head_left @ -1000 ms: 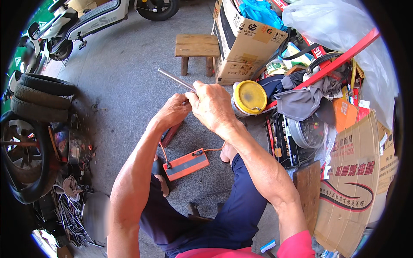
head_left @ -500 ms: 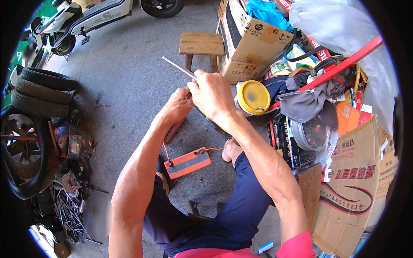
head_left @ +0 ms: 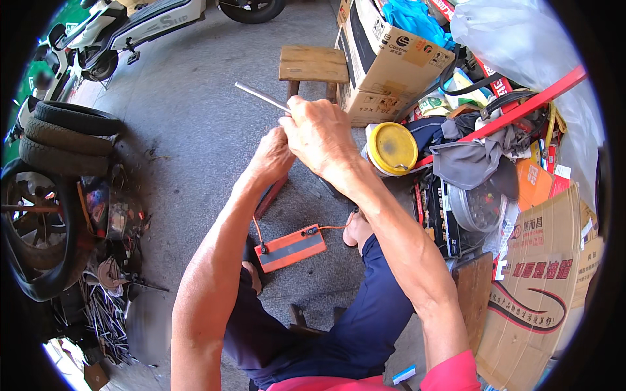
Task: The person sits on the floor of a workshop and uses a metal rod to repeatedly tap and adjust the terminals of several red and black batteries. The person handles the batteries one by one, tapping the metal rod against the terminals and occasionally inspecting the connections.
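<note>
My right hand [head_left: 319,133] is closed round a thin silver metal rod [head_left: 261,96], which sticks out to the far left of the fist. Close beside it, my left hand [head_left: 270,156] has its fingers curled together; what they grip is hidden by the two hands. Beneath the hands a dark red block-shaped object [head_left: 272,195] shows in part. Nearer to me, between my feet, lies an orange box [head_left: 291,249] with a grey stripe. Orange wires run from its two dark terminals, one up toward the red object, one to the right.
A wooden stool [head_left: 314,64] and a carton [head_left: 385,55] stand ahead. To the right are a yellow-lidded bucket [head_left: 392,148], a heap of cloths and flattened cardboard [head_left: 531,280]. Stacked tyres [head_left: 68,140] lie on the left, a white scooter [head_left: 156,23] at the far left.
The rod's far end has swung left and lies flatter, with my right fist turning slightly. Both hands stay together. The whole view has shifted a little.
</note>
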Demonstrator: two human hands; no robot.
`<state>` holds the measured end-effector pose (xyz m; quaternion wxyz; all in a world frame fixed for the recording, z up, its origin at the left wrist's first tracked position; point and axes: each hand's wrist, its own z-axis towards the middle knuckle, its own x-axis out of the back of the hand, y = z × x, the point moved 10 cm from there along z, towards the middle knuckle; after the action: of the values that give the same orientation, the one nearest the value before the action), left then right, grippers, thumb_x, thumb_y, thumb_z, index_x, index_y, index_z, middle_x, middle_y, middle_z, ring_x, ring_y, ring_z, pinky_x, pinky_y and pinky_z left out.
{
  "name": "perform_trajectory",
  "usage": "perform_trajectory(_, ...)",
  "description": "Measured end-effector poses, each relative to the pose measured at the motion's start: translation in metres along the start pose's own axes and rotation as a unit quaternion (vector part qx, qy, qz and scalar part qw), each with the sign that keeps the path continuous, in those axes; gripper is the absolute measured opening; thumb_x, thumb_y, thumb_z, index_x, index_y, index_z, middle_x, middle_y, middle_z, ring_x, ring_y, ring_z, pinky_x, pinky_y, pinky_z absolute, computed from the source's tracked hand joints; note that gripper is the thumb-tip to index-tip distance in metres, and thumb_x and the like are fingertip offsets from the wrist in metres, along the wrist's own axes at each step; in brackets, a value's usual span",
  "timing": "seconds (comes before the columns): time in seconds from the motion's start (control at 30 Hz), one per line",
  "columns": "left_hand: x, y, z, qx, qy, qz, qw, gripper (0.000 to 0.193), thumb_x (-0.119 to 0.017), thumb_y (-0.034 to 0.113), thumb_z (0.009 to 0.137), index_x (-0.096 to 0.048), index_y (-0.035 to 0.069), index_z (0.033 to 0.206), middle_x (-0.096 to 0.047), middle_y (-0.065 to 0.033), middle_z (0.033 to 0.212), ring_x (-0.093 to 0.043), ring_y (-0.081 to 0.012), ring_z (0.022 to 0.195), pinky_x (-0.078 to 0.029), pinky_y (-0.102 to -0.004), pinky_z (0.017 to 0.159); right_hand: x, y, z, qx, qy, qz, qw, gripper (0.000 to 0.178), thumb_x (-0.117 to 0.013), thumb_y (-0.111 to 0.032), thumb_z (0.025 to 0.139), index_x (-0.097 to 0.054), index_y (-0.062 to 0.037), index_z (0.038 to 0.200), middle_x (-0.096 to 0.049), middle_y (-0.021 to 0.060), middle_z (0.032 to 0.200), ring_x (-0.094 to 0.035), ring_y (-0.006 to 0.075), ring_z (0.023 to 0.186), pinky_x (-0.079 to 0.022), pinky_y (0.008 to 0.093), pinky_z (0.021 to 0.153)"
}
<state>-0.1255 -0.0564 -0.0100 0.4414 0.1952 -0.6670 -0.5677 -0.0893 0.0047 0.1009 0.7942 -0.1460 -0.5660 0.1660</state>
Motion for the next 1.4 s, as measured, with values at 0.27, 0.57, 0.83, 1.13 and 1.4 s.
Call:
perform_trajectory(0.27, -0.011, -0.003, 0.001, 0.035, -0.050, 0.093, 0.994, 0.034, -0.056, 0.026, 0.092, -0.063, -0.006, 0.100, -0.066, -0.0306, 0.094, -0.065, -0.0449, 0.096, -0.050, -0.0486, 0.078, 0.005, 0.007, -0.005, -0.027, -0.009, -0.010, 1.000, 0.021, -0.063, -0.020, 0.088, -0.065, 0.0011, 0.087, -0.067, 0.0231, 0.076, -0.067, 0.0404, 0.076, -0.054, 0.0476, 0.072)
perform_trajectory(0.57, -0.011, -0.007, -0.001, 0.033, -0.050, 0.086, 0.994, 0.034, -0.056, 0.026, 0.093, -0.062, -0.006, 0.100, -0.066, -0.0301, 0.094, -0.064, -0.0458, 0.097, -0.050, -0.0490, 0.079, -0.001, 0.011, -0.007, -0.038, -0.018, 0.005, 0.999, 0.021, -0.064, -0.019, 0.088, -0.065, 0.0013, 0.088, -0.067, 0.0229, 0.075, -0.068, 0.0400, 0.077, -0.054, 0.0471, 0.072)
perform_trajectory(0.83, -0.014, -0.006, 0.000, 0.044, -0.055, 0.089, 0.994, 0.033, -0.055, 0.025, 0.093, -0.061, -0.006, 0.101, -0.066, -0.0304, 0.097, -0.062, -0.0464, 0.101, -0.049, -0.0498, 0.081, 0.000, 0.013, -0.007, -0.046, -0.027, 0.004, 0.999, 0.022, -0.062, -0.019, 0.089, -0.063, 0.0034, 0.085, -0.067, 0.0243, 0.077, -0.067, 0.0416, 0.079, -0.053, 0.0482, 0.074)
perform_trajectory(1.13, 0.001, -0.009, 0.003, 0.011, 0.008, 0.092, 0.996, 0.030, -0.053, 0.025, 0.096, -0.059, -0.004, 0.100, -0.066, -0.0297, 0.093, -0.063, -0.0465, 0.095, -0.049, -0.0508, 0.079, 0.009, 0.005, -0.001, -0.040, -0.049, 0.019, 0.998, 0.019, -0.057, -0.015, 0.089, -0.061, 0.0032, 0.094, -0.067, 0.0258, 0.084, -0.066, 0.0423, 0.085, -0.052, 0.0494, 0.079)
perform_trajectory(1.4, 0.029, 0.017, 0.006, -0.021, 0.116, 0.158, 0.980, 0.020, -0.050, 0.020, 0.098, -0.059, 0.002, 0.096, -0.065, -0.0203, 0.081, -0.057, -0.0380, 0.093, -0.047, -0.0473, 0.079, 0.017, -0.017, 0.017, 0.052, -0.113, -0.017, 0.992, 0.019, -0.059, -0.003, 0.075, -0.065, 0.0089, 0.089, -0.068, 0.0273, 0.081, -0.070, 0.0374, 0.083, -0.056, 0.0429, 0.078)
